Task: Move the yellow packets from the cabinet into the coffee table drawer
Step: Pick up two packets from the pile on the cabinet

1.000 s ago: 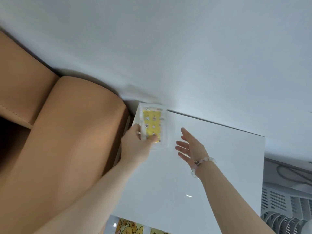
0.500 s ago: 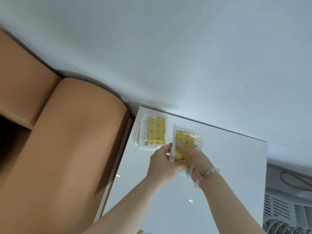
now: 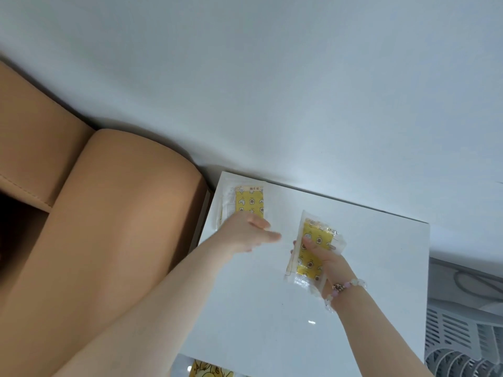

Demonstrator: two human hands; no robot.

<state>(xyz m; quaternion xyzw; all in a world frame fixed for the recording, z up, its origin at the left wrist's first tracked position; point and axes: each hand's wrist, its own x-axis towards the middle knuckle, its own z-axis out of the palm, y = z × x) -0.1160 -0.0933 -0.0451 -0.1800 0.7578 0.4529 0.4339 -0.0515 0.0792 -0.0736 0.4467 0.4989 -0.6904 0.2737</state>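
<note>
Judges the main risk a slide: with left hand [image 3: 250,232] open, fingers straight and blurred over the near edge of the pile of packets [image 3: 249,201] at the far left corner of the white cabinet top [image 3: 381,268], could fan the slick wrappers apart and push some off into the gap beside the tan sofa arm [image 3: 122,213]. Could also drop the yellow packet [image 3: 313,238] pinched by thumb and fingers of right hand [image 3: 325,258] over the cabinet top, apart from the pile. Counts one packet in hand, one pile of seemingly several (number unreadable), one bead bracelet [image 3: 345,291]; cannot tell whether left hand touches the pile.
</note>
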